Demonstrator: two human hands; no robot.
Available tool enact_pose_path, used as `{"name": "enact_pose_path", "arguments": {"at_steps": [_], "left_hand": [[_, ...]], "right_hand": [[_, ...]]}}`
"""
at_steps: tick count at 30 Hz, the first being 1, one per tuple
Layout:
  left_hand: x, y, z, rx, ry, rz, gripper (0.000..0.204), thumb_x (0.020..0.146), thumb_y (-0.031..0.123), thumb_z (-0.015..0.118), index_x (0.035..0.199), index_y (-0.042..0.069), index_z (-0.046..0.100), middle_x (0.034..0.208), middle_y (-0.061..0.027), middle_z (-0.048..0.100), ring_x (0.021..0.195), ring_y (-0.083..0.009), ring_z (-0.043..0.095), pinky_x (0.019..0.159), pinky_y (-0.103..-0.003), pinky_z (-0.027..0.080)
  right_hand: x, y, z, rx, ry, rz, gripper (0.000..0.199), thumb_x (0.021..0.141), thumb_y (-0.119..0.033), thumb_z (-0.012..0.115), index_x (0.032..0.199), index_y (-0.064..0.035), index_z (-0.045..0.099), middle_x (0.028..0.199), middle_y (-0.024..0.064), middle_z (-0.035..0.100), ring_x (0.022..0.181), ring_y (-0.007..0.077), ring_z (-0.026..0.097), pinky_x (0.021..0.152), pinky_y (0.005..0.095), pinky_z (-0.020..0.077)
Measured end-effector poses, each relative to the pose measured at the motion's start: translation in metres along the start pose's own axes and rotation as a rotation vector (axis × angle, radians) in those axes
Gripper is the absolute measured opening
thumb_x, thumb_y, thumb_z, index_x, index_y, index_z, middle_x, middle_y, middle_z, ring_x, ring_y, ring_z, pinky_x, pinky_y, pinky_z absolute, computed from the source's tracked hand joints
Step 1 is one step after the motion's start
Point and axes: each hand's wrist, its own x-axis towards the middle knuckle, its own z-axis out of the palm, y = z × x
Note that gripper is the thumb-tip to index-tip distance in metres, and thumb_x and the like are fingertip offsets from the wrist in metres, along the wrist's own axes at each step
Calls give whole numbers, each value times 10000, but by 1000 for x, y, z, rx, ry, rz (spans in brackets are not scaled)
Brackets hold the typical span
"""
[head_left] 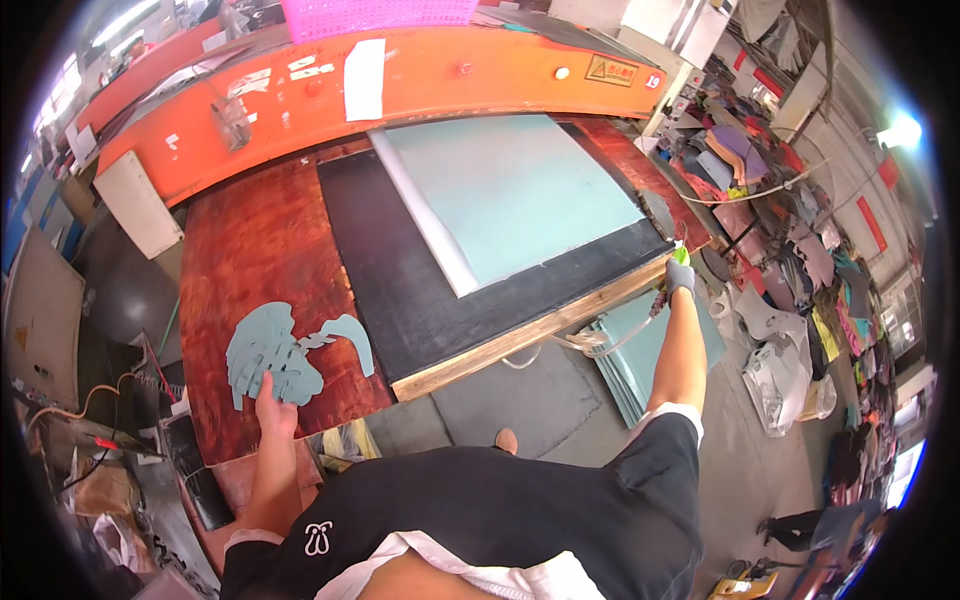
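At the lower left, my bare left hand grips the near edge of a fanned pile of curved, blue-grey cut pieces. Its thumb lies on top and the other fingers are hidden under the pile. A separate hooked piece of the same colour touches the pile's right side. Far to the right, my right hand wears a grey glove and is closed at the corner of the black board. Something bright green shows at its fingertips, too small to name. A pale blue-green sheet lies on the board over a white layer.
An orange machine beam spans the back, with a pink basket above. Reddish-brown boards flank the black one. Stacked blue-green sheets stand below its front edge, near a hanging cable. Heaped scraps fill the right side.
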Motion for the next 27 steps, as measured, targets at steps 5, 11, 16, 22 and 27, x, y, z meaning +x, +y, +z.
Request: {"name": "enact_pose_path", "arguments": {"at_steps": [5,11,16,22,27], "left_hand": [[0,-3,2,-64,-81,27,418,911,160,556,1300,59,445,1285,-77,524,1180,-262,499,1009,-437,391],[-13,11,1,-81,157,14,404,861,151,636,1240,95,507,1201,-34,577,1119,-234,546,947,-441,441],[-36,41,-39,-99,132,13,419,846,129,653,1236,88,506,1196,-43,577,1104,-227,555,934,-436,455],[-55,58,-75,-99,200,65,412,855,130,645,1238,81,502,1198,-46,574,1108,-237,551,933,-437,458],[-79,70,-93,-111,82,93,407,860,133,637,1238,78,498,1176,-50,586,1083,-244,565,933,-432,456]], "right_hand": [[-195,-11,33,31,-869,-634,277,849,-293,562,835,-18,593,676,107,605,568,209,596,509,348,471],[-336,-7,30,-696,-1137,-684,335,839,-331,588,853,1,632,683,167,627,590,281,610,561,374,462],[-314,7,37,-348,-978,-455,245,869,-256,540,938,-27,592,730,173,634,614,276,620,490,404,472],[-377,-16,72,-254,-956,-658,423,853,-323,585,1064,27,476,876,261,625,785,418,624,655,457,494],[-380,-29,90,-165,-1028,-988,398,856,-305,608,1043,16,466,799,216,620,702,339,627,600,430,483]]}}
